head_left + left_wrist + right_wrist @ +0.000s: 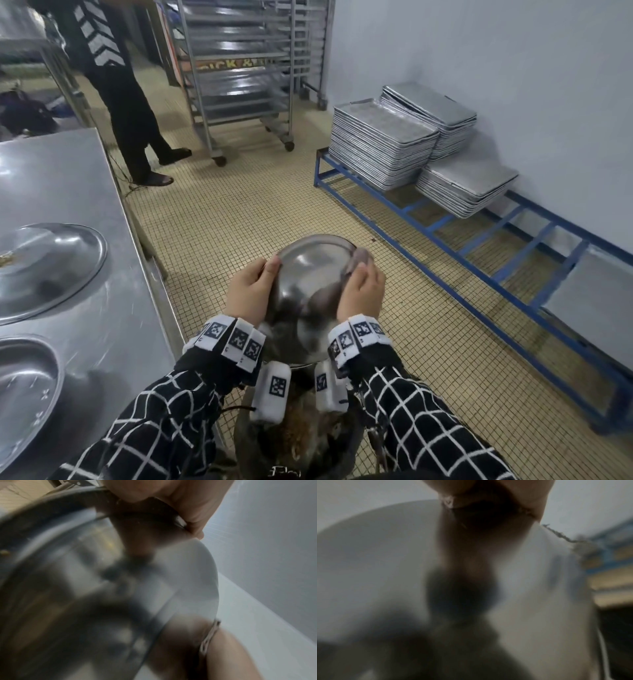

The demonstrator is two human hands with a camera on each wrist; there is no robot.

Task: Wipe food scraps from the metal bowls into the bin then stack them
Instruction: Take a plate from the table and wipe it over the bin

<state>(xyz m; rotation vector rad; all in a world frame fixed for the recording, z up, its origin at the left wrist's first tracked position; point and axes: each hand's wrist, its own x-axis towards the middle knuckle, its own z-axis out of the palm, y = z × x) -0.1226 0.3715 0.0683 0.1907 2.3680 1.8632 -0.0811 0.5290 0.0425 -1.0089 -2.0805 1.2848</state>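
Three metal bowls (pixel 308 284), one bin (pixel 308 442)

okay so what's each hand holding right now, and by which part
The left hand grips the metal bowl by its left rim, tilted above the bin. The right hand holds a cloth against the bowl's right rim.

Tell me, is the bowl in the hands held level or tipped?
Tipped. The bowl is tilted steeply, its lower rim over the bin; left hand grips one rim, right hand presses a cloth at the other.
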